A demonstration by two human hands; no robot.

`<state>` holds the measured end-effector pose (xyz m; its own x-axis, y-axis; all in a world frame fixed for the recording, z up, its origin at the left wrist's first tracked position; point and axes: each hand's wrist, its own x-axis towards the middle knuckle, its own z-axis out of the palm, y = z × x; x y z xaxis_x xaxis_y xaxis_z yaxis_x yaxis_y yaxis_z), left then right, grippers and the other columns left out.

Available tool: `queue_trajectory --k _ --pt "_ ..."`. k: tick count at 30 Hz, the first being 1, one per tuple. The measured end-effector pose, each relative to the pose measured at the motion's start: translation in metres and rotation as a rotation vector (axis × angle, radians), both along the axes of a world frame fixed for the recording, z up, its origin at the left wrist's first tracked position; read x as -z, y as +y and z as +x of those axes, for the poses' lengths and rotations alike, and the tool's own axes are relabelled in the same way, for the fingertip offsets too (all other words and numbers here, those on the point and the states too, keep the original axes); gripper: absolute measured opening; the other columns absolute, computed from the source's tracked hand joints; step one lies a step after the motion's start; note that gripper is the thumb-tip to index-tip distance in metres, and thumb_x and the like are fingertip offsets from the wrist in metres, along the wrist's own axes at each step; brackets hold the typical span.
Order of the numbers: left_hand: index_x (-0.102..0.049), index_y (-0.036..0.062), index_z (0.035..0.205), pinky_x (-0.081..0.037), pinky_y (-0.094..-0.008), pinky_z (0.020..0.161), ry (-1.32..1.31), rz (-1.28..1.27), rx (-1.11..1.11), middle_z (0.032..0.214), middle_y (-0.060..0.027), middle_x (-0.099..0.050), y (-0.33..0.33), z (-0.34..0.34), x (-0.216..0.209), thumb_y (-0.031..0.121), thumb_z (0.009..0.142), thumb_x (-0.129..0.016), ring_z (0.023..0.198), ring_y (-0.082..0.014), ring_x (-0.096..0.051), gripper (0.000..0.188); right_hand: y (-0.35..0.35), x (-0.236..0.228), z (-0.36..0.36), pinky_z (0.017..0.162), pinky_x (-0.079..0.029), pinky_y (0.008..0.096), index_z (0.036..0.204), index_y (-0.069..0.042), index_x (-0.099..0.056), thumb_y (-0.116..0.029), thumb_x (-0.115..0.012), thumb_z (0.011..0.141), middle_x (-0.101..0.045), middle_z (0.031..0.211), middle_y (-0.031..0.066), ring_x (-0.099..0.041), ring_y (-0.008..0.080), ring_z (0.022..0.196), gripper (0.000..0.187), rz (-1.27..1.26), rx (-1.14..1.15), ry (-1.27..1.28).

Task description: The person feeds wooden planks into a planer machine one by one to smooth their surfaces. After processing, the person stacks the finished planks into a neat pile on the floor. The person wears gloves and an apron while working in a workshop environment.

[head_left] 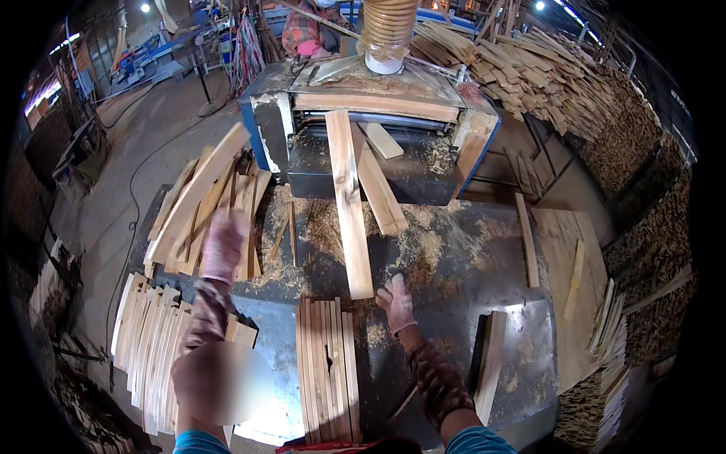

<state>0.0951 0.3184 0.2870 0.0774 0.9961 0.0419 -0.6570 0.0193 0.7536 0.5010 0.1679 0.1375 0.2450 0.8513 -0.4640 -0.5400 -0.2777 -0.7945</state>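
Observation:
My left hand (224,246), in a pale pink work glove, is over a heap of loose boards (189,234) at the left of the table; motion blurs its fingers, so its grip cannot be made out. One long board (200,189) lies slantwise on top of that heap, just beyond the hand. My right hand (397,304), gloved alike, is beside the near end of a knotty board (348,204), fingers loosely bent and apart, with nothing seen in them. That board leans out of the planer's mouth (376,117), across a second board (382,189).
A shorter piece (383,141) rests on the planer's bed. Stacked strips (327,371) stand close in front of me, more (155,348) at the left. Single boards (491,367) (527,238) lie at the right. Shavings cover the dark table (446,303); a hose (389,26) rises behind.

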Motion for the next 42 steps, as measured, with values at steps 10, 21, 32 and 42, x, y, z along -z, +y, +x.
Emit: queue_trajectory --k 10,21,32,42 --pt "-0.019 0.0009 0.151 -0.049 -0.0421 0.098 0.259 -0.246 0.23 0.126 -0.0132 -0.061 -0.01 0.237 0.171 0.034 0.068 -0.092 0.115 -0.0292 -0.059 0.115 0.07 -0.074 0.022 0.099 -0.047 0.0497 0.148 -0.004 -0.035 -0.05 -0.056 0.096 -0.046 0.143 0.0199 -0.054 0.0385 0.123 0.073 0.275 0.116 -0.15" --pt "-0.067 0.0056 0.093 -0.034 -0.0261 0.049 0.458 -0.266 0.197 0.065 0.0066 -0.048 -0.073 0.198 0.037 0.029 0.087 -0.073 0.053 -0.008 -0.042 0.025 0.07 -0.154 0.023 0.085 -0.055 0.0461 0.14 -0.008 -0.038 -0.038 -0.072 0.079 -0.058 0.117 0.0232 -0.064 0.042 0.098 0.076 0.093 -0.316 -1.809" --pt "-0.06 -0.0002 0.125 -0.053 -0.0322 0.083 0.816 -0.34 0.232 0.11 -0.009 -0.068 -0.324 -0.02 0.232 0.01 0.091 -0.061 0.097 -0.0192 -0.064 0.036 -0.144 -0.063 0.009 0.06 -0.05 0.0292 0.155 0.0 -0.017 -0.026 -0.076 0.082 -0.064 0.109 0.0128 -0.059 0.0144 0.075 0.097 0.106 -0.692 -0.577" --pt "-0.046 0.0052 0.13 -0.052 -0.0326 0.082 0.769 -0.369 0.088 0.106 -0.0065 -0.068 -0.364 0.044 0.268 0.013 0.087 -0.07 0.094 -0.0183 -0.065 0.051 -0.339 0.061 -0.044 0.077 -0.05 0.0336 0.15 0.001 -0.029 -0.041 -0.057 0.097 -0.063 0.109 0.0128 -0.061 0.0227 0.091 0.073 -0.192 -0.976 -0.606"
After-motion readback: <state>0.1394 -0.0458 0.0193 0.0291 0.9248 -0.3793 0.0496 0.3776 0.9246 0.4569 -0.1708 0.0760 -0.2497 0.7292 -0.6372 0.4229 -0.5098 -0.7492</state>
